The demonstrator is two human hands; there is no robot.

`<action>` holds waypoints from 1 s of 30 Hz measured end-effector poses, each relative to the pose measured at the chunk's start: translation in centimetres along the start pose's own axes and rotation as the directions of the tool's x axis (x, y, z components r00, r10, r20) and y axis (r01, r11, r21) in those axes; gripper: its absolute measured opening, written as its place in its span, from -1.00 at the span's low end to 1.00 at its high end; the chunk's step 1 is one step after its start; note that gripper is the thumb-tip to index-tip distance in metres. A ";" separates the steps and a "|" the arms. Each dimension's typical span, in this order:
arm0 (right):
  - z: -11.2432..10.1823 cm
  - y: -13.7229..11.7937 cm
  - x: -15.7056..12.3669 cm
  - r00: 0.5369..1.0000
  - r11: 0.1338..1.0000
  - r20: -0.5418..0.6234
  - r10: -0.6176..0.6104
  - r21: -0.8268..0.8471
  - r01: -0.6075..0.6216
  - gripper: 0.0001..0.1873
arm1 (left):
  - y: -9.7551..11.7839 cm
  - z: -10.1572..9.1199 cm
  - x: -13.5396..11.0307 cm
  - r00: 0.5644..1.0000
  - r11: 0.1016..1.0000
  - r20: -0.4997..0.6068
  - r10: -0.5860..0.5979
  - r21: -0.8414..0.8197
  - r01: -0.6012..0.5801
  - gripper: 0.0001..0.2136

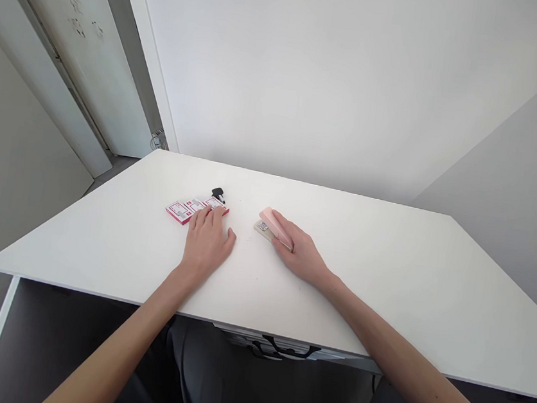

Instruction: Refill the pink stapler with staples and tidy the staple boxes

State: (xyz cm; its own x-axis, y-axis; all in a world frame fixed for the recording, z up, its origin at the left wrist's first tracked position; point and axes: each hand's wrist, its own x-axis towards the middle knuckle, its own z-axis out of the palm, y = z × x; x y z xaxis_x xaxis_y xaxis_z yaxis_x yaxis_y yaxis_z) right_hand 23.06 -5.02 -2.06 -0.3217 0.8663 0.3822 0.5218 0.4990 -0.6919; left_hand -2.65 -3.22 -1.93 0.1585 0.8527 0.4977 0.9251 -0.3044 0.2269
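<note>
My left hand (206,240) lies flat on the white table (386,273), fingers stretched out, with the fingertips resting on a row of small red-and-white boxes (190,209). A small black object (218,193) sits just beyond the boxes. My right hand (299,251) is curled around the near end of a pale pink stapler (273,225), which rests on the table pointing away to the left. A small label shows on the stapler's side.
The table's near edge runs across the lower part of the view, with a black handle (288,349) under it. White walls stand behind and to the right. A door and its frame (95,59) are at the far left.
</note>
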 end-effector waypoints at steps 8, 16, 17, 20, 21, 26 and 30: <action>0.1 0.0 -0.1 1.000 1.000 -0.003 0.013 0.000 -0.013 -0.27 | 0.7 -0.9 0.0 0.989 0.988 0.016 0.145 -0.059 -0.143 -0.66; 0.3 0.1 -0.1 0.998 1.000 -0.061 0.011 0.007 -0.011 -0.32 | 0.5 -0.8 -0.1 0.965 0.970 0.155 0.212 -0.150 -0.189 -0.62; 0.4 0.0 -0.2 0.996 0.999 -0.085 0.032 0.009 -0.031 -0.33 | 0.5 -0.9 -0.2 0.952 0.957 0.169 0.256 -0.185 -0.224 -0.62; 0.5 -0.7 -0.3 0.988 0.997 -0.140 0.067 0.037 -0.062 -0.36 | 0.6 -1.6 -0.3 0.908 0.909 0.194 0.372 -0.276 -0.314 -0.59; 0.5 -0.9 -0.3 0.986 0.997 -0.156 0.066 0.048 -0.059 -0.39 | 0.7 -1.8 -0.3 0.899 0.899 0.196 0.392 -0.289 -0.329 -0.59; 0.3 -1.5 -0.3 0.984 0.997 -0.176 0.035 0.077 -0.022 -0.45 | 1.0 -2.0 -0.2 0.906 0.897 0.172 0.387 -0.298 -0.326 -0.63; 0.1 -1.5 -0.4 0.994 0.991 -0.097 -0.042 0.121 0.054 -0.36 | 0.9 -2.0 -0.2 0.876 0.856 0.168 0.453 -0.356 -0.374 -0.65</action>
State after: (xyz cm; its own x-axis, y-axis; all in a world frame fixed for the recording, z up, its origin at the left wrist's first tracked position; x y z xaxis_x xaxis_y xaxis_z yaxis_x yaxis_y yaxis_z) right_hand 22.29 -6.10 -1.26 -0.2647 0.8428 0.4686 0.4043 0.5382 -0.7395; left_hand -2.55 -4.54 -0.18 0.6153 0.6803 0.3983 0.6099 -0.7309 0.3062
